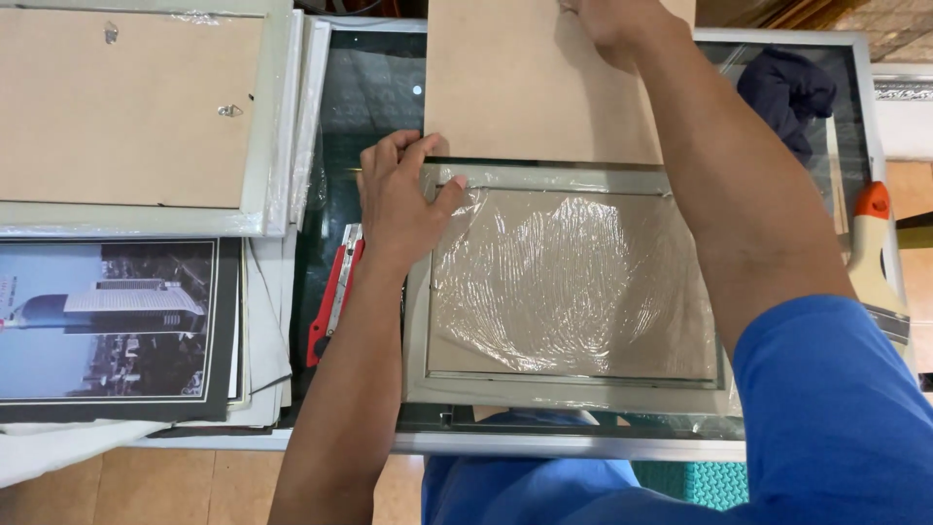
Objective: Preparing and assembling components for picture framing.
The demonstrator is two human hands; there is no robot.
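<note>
Brown backing board [530, 83] is gripped by the right hand [607, 24]; the left hand [403, 199] presses flat and unclenched on the plastic-wrapped picture frame [569, 292] at the worktop's [573, 445] near edge.

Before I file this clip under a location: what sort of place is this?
Probably a picture-framing workshop: a plastic-wrapped silver picture frame lies on a glass-topped table, a brown backing board above it, a red utility knife beside.

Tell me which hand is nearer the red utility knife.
Left. The left hand rests on the frame corner just above the red utility knife; the right hand grips the backing board far beyond.
</note>
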